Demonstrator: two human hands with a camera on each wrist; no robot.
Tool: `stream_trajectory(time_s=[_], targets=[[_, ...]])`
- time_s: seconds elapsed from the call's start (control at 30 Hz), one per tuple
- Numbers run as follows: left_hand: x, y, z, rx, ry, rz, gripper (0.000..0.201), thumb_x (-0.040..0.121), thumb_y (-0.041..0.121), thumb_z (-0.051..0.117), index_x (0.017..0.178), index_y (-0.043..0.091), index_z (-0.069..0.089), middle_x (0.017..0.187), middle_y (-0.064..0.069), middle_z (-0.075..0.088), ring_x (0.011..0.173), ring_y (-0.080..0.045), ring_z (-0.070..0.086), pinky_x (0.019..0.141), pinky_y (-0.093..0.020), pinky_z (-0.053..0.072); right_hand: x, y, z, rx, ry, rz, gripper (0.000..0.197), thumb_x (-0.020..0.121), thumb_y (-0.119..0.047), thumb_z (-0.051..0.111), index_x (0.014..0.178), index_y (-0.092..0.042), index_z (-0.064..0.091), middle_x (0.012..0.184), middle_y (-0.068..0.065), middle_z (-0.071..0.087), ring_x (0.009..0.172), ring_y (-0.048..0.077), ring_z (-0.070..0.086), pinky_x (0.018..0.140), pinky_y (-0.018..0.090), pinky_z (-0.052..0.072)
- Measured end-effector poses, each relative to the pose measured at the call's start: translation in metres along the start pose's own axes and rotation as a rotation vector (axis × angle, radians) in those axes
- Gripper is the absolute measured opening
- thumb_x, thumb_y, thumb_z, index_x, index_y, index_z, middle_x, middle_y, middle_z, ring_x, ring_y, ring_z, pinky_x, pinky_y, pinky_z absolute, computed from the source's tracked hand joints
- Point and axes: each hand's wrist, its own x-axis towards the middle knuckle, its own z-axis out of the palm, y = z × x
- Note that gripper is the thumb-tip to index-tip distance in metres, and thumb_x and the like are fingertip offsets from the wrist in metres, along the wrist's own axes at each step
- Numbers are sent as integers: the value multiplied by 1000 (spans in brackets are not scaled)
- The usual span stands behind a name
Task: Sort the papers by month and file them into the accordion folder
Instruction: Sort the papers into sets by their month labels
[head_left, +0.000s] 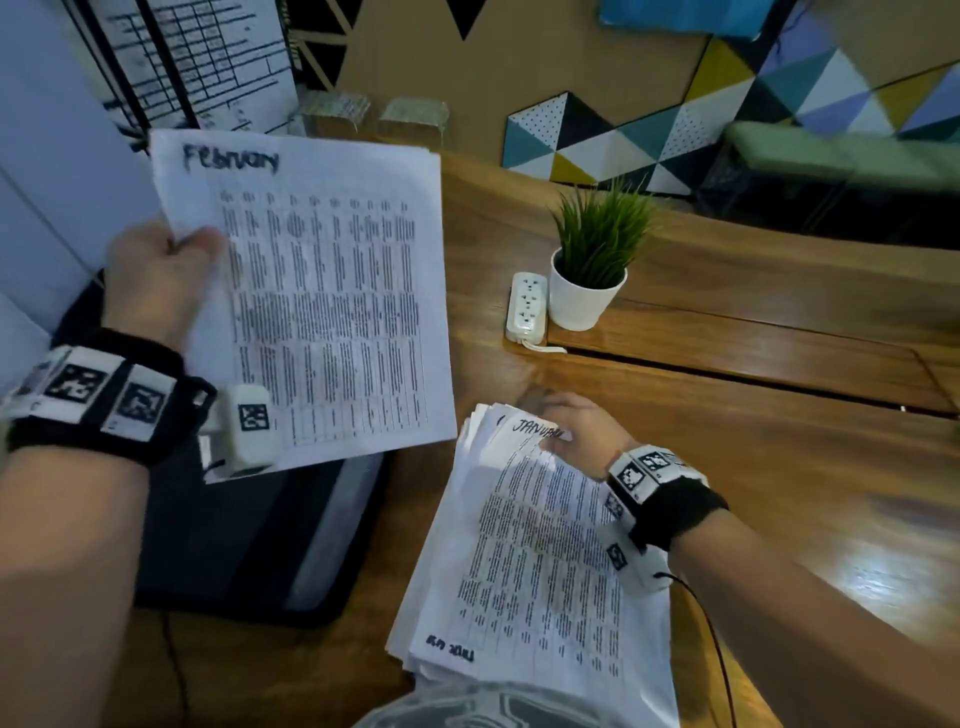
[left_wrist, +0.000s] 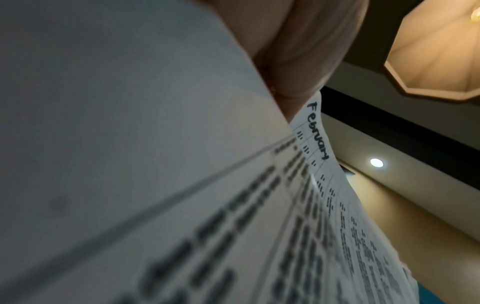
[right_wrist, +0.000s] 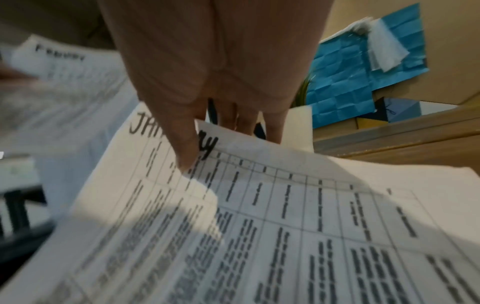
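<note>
My left hand (head_left: 182, 244) grips a few printed sheets headed "February" (head_left: 332, 291) by their left edge and holds them up over the dark accordion folder (head_left: 249, 540), which lies on the table at the left. In the left wrist view the February sheets (left_wrist: 337, 195) run away from my thumb (left_wrist: 298, 51). A pile of printed papers (head_left: 535, 571) lies near the table's front edge, with a "January" sheet (right_wrist: 259, 205) on top. My right hand (head_left: 550, 415) pinches that sheet's far edge, thumb (right_wrist: 182, 144) on top and the fingers behind it.
A potted green plant (head_left: 592, 270) and a white power strip (head_left: 527, 306) stand on the wooden table (head_left: 779, 467) beyond the pile. A long slot runs across the table to their right. A large printed chart (head_left: 208, 57) stands at the back left.
</note>
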Motion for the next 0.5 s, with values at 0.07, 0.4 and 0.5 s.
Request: stream_trajectory(time_s=[0.07,0.4,0.5], targets=[[3,0,-6,-4,-12,-8,37,91,23,49,92,-13,57,41,9,48,35,4,44,35,-5,27,-22,-7,-21,160,-7,7,12,88,-22,61,98,-28,65,107,-9,63,98,10,58,89,31,47],[-77,-23,73,-147,-459,-186,17,93,17,55,100,7,66,96,-10,65,88,-23,60,77,-32,45,-116,-48,-123,406,-205,-98,22,79,-25,63,100,-22,70,99,-11,72,95,9,66,89,33,51],[-107,-33,103,-196,-608,-250,14,90,17,57,91,8,68,94,-15,68,86,-28,63,79,-39,50,-109,-52,-146,408,-159,-83,22,78,-21,65,100,-22,68,98,-13,72,93,7,67,86,28,51]])
